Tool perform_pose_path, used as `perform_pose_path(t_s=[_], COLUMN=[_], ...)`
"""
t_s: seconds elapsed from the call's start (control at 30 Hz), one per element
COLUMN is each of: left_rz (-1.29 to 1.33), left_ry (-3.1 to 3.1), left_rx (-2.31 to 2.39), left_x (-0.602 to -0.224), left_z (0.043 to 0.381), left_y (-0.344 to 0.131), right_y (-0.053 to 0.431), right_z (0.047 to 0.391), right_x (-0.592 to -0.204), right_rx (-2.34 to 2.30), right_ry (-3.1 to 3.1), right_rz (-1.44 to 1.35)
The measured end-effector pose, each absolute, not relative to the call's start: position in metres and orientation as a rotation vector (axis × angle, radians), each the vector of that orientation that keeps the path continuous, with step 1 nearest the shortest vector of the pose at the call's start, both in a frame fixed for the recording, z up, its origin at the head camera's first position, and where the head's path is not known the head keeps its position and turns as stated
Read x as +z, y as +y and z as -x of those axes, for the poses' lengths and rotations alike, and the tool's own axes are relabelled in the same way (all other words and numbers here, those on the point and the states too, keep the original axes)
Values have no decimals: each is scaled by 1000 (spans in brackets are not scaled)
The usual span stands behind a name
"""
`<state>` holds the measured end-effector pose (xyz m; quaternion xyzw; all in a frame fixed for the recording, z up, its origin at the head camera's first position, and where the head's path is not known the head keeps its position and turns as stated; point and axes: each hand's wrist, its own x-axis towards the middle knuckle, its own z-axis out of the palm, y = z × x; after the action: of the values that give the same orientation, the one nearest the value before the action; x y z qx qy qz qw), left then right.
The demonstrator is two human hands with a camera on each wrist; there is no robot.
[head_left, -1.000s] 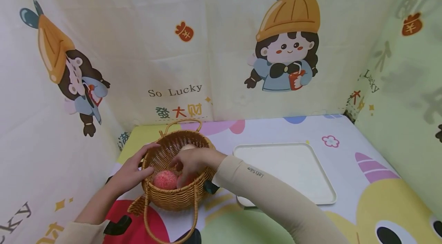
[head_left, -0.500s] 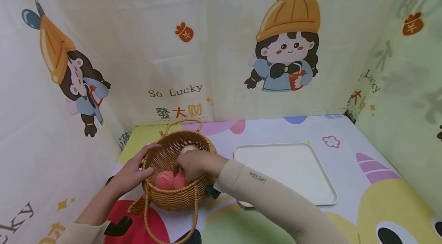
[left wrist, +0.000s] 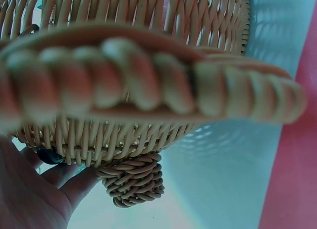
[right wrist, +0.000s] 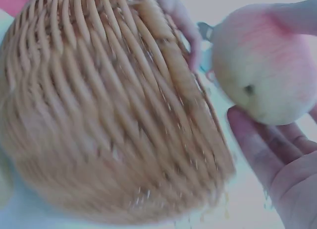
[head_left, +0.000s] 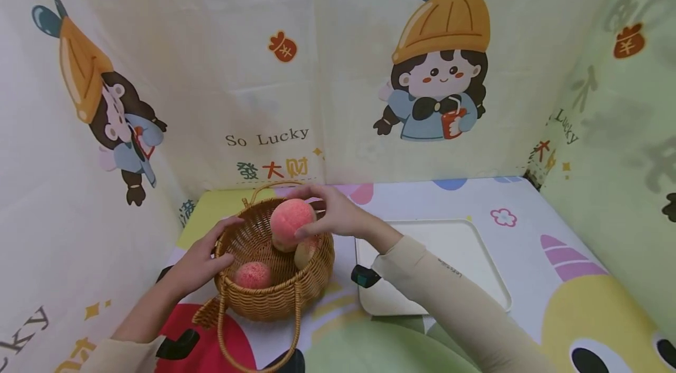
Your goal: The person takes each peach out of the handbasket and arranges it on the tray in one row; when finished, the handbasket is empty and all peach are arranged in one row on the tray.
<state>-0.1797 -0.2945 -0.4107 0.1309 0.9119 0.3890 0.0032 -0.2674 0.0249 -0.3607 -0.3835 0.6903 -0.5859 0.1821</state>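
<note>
1. We see the right hand (head_left: 340, 212) with its grip holding a pink peach (head_left: 292, 219), thumb on the near side and fingers spread round the far side. The peach sits toward one o'clock over the wicker basket (head_left: 266, 307), and the right wrist view shows a gap between it and the rim.
2. We judge the peach light and fairly firm, with a dry, matt skin that should not slip much. We would take it round its widest part, thumb opposite the fingers, pressing gently in case it bruises.
3. The left hand (head_left: 203, 255) holds the basket at nine o'clock, its grip on the rim, steadying it. The wicker looks light and a little springy, so the rim seems the sound place to hold.
4. Inside, a speckled pink fruit (head_left: 253, 274) lies at seven o'clock and a pale fruit (head_left: 305, 253) at three. A white tray (head_left: 449, 261) lies beyond, toward three o'clock on the surface (head_left: 528, 285).
5. Half a second ago, we saw the right hand down inside the basket; now it is raised with the peach. The left hand has hardly moved.
</note>
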Motion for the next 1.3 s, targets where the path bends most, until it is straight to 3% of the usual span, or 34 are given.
perform_pose_path(t_s=[0.47,0.7,1.03,1.3], left_rz=[-440,-440,-385,-400], left_ry=[2858,2856,2838,2832], left_rx=[1213,1223,1238,1267], left_x=[-406,-409,-410,-414], left_z=[182,183,185,185], left_y=[-300,-299,-298,-297], right_y=[140,176,177,162], right_z=[276,273,266,249], right_x=[-390,-414,-457,-460], right_rx=[-1973,-1820,-1449,-1116], right_ry=[1886,2122,2417,2768], right_rz=[511,504,537,626])
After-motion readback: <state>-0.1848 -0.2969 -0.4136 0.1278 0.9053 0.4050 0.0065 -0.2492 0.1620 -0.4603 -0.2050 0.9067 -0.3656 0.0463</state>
